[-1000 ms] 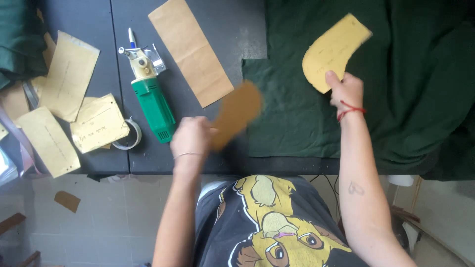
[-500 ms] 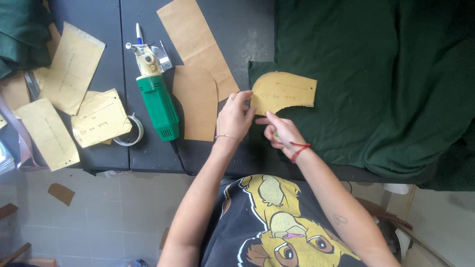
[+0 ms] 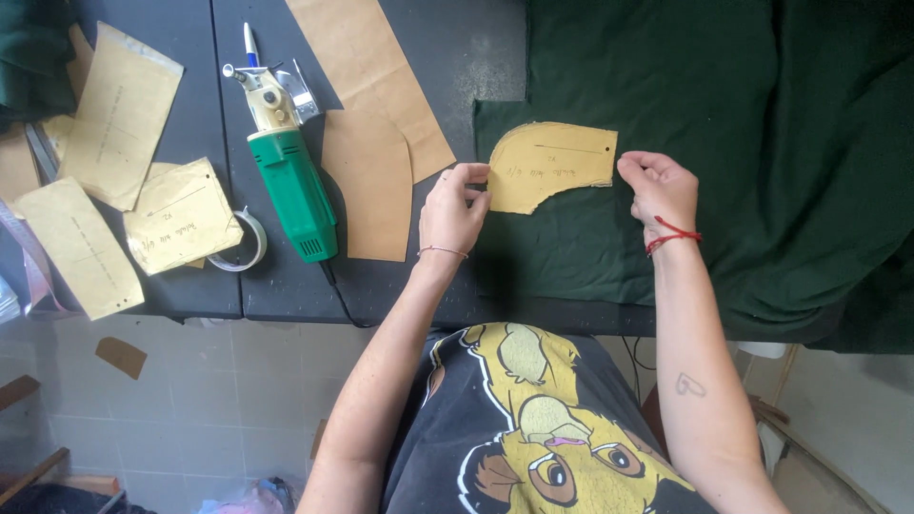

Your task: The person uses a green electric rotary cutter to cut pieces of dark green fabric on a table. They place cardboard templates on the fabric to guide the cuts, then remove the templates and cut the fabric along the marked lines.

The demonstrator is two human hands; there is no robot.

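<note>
Had the tan paper pattern piece (image 3: 547,164) lying flat on the dark green fabric (image 3: 724,143), near the fabric's left edge, on the dark table (image 3: 457,57). Piece looked like this: one long straight bottom-right edge, curved top-left corner, a stepped cut-out at lower left, small punched hole near the right end, a few handwritten lines across the middle. Edges slightly rough.

My left hand (image 3: 455,205) pinched the piece's left edge with fingertips. My right hand (image 3: 662,186) pinched its right end, fingers curled; red string bracelet (image 3: 671,233) on that wrist. Hands well apart, one at each end of the piece.

Left of the fabric: two larger brown paper pieces (image 3: 376,143) overlapping, then a green and cream electric cutter (image 3: 286,171), a tape roll (image 3: 243,243), more yellowish pattern pieces (image 3: 124,114) at the table's far left.
</note>
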